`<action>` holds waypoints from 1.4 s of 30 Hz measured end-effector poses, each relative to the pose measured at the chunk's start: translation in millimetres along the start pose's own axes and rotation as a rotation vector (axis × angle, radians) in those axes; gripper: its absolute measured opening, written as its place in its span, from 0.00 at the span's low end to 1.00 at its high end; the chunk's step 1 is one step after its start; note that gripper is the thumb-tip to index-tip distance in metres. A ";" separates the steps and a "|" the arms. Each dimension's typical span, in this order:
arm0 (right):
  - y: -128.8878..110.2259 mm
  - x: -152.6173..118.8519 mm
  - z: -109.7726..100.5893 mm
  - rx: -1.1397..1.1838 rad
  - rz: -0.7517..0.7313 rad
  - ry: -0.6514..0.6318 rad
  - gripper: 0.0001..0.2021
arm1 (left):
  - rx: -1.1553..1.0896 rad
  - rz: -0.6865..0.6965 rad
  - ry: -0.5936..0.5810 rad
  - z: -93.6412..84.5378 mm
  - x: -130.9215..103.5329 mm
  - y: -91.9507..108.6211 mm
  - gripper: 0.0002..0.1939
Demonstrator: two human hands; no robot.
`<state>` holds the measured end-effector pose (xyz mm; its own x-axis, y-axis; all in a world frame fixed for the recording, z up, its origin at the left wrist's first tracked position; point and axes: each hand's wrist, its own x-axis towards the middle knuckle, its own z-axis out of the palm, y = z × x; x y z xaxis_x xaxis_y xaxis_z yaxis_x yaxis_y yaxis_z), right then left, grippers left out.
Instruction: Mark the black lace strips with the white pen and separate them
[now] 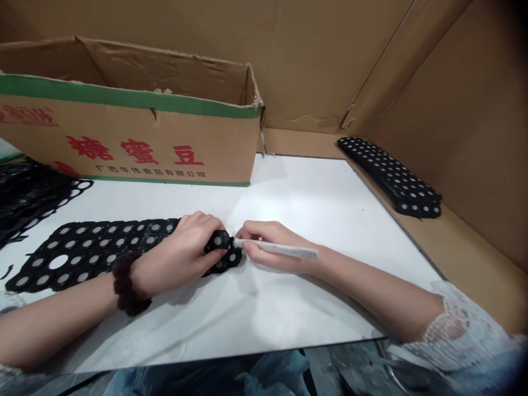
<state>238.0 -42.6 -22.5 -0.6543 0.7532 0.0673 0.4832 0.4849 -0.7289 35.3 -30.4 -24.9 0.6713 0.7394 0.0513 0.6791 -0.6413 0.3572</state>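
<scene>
A black sheet with rows of pale round discs [94, 243] lies on the white board [305, 308]. One of its round spots, at the left, looks brighter white than the others. My left hand [185, 245] is closed on the right end of the sheet, pinching a raised part between thumb and fingers. Just to its right, my right hand [268, 245] holds a slim white pen-like tool [289, 251], its tip touching or very near the sheet's right edge. The fingers partly hide that tip.
An open cardboard box [165, 132] with red lettering stands behind the sheet. Black perforated pieces [33, 192] are heaped at the left. More dotted black strips [388, 173] lie at the right, beside the cardboard wall [454, 126].
</scene>
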 end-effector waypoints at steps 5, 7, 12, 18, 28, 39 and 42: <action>-1.7 -2.0 4.6 0.034 0.001 0.027 0.04 | 0.094 0.040 0.025 -0.1 -3.7 4.7 0.09; -2.1 -1.9 6.1 0.062 -0.005 0.043 0.05 | 0.086 0.070 0.000 -2.3 -2.9 4.9 0.08; -3.1 -1.3 4.7 0.137 -0.006 0.067 0.05 | -0.007 0.045 0.015 -7.4 -1.4 3.3 0.10; -4.8 -0.3 5.0 -0.098 0.020 0.055 0.02 | 0.124 0.053 0.062 -0.5 -5.1 8.9 0.09; -4.8 13.0 21.4 -0.323 0.102 0.204 0.06 | 0.277 0.056 0.224 4.0 -5.8 17.0 0.05; 0.6 3.3 5.6 0.276 0.104 0.253 0.08 | -0.020 -0.193 0.165 -0.5 6.4 9.4 0.11; 2.0 3.8 6.5 0.314 0.089 0.263 0.08 | -0.023 -0.188 0.168 0.2 5.7 9.2 0.12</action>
<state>232.7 -41.7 -28.1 -0.4278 0.8935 0.1365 0.3040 0.2844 -0.9092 45.5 -32.2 -21.5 0.4737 0.8702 0.1355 0.7791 -0.4858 0.3962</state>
